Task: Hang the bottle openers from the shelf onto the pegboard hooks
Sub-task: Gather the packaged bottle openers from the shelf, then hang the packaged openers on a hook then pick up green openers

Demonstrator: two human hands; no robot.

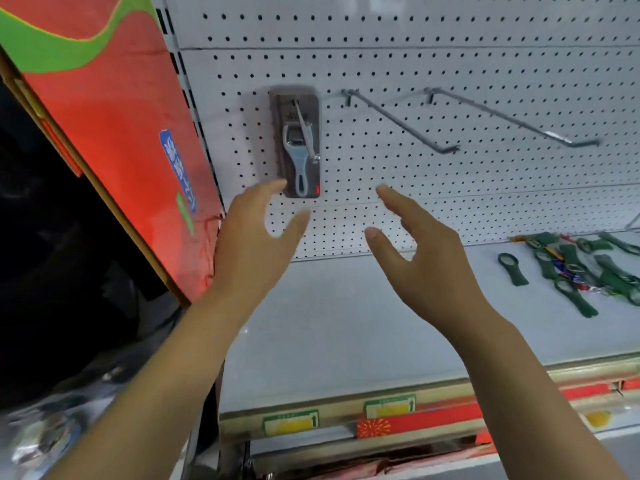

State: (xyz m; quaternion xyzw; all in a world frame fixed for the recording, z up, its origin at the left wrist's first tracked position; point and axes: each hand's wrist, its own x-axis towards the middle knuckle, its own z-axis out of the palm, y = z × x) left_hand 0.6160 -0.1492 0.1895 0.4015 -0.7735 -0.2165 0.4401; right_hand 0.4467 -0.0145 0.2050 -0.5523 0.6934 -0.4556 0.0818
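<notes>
A stack of carded grey-blue bottle openers point(298, 143) hangs on the leftmost hook of the white pegboard point(450, 188). Two bare wire hooks point(401, 123) point(512, 117) stick out to its right. Several dark green bottle openers point(588, 268) lie on the white shelf point(346, 320) at the far right. My left hand point(258, 237) is raised with fingers spread, its fingertips just below the hanging cards. My right hand point(420, 251) is raised beside it, fingers straight, holding nothing.
A red and green sign panel point(114, 133) leans at the left edge of the shelving. Price labels point(389, 407) and a red strip run along the shelf's front rail. A dark area lies to the lower left.
</notes>
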